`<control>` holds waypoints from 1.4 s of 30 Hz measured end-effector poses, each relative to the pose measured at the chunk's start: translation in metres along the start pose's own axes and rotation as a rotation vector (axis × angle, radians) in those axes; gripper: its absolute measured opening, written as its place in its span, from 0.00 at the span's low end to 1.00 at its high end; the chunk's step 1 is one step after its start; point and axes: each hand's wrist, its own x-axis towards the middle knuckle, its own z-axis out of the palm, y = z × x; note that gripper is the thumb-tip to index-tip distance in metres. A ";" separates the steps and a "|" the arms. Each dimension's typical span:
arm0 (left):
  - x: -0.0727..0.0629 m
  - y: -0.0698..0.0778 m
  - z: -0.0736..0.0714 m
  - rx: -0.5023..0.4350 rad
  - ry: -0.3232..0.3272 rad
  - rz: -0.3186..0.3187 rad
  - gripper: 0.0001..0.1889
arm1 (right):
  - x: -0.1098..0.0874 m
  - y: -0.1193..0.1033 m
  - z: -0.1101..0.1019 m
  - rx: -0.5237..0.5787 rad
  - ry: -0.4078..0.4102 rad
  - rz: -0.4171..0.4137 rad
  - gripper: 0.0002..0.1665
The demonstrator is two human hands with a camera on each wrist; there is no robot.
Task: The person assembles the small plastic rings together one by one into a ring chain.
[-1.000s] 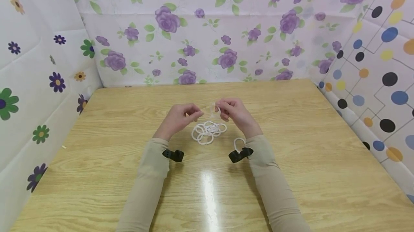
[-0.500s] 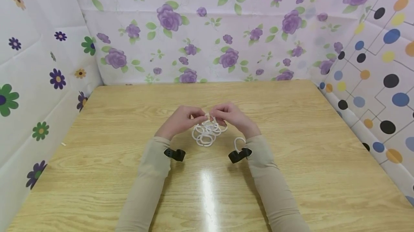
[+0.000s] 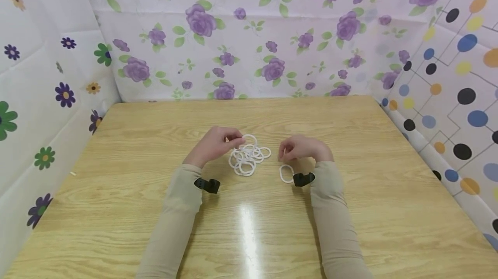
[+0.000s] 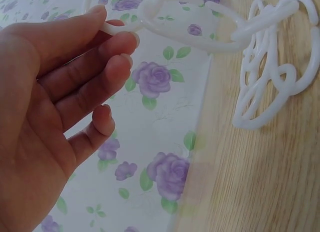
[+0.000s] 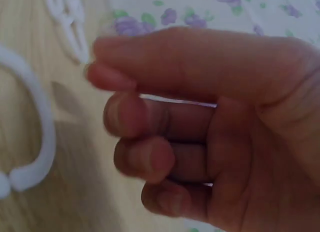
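White plastic chain links (image 3: 245, 174) lie hooked together in a heap at the middle of the table. My left hand (image 3: 215, 144) pinches one end link (image 4: 122, 28) between thumb and index finger, raised over the back of the heap. From it another link (image 4: 195, 39) slopes down to the rest in the left wrist view. My right hand (image 3: 301, 147) hovers right of the heap, fingers loosely curled with nothing in them. Just below it on the table lies a single loose oval link (image 3: 280, 174). A small gap shows in that link's ring in the right wrist view.
The wooden table (image 3: 155, 227) is bounded by a purple-flowered cloth (image 3: 241, 54) at the back and patterned cloths at both sides. A tiny pale piece (image 3: 73, 174) lies by the left edge. A black wrist camera (image 3: 208, 185) sits on the left wrist.
Both hands came together behind the heap; then my right hand let go of the link and moved right and nearer, over the loose link. My left hand stays, now pinching the end link.
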 end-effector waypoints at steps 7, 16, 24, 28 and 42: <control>-0.001 0.000 -0.001 -0.009 0.003 -0.015 0.12 | 0.004 0.003 0.005 -0.036 -0.081 0.052 0.08; -0.002 -0.001 -0.002 -0.027 0.002 -0.016 0.12 | 0.010 0.007 0.010 -0.013 -0.111 0.051 0.06; -0.004 -0.002 -0.003 -0.022 -0.002 -0.035 0.10 | 0.009 0.019 0.008 0.074 -0.002 -0.067 0.04; -0.003 -0.002 -0.003 -0.026 -0.002 -0.030 0.11 | 0.011 0.020 0.009 0.078 0.010 -0.058 0.07; -0.002 -0.002 -0.004 -0.022 -0.019 -0.057 0.10 | 0.022 0.011 0.015 0.050 0.060 -0.078 0.05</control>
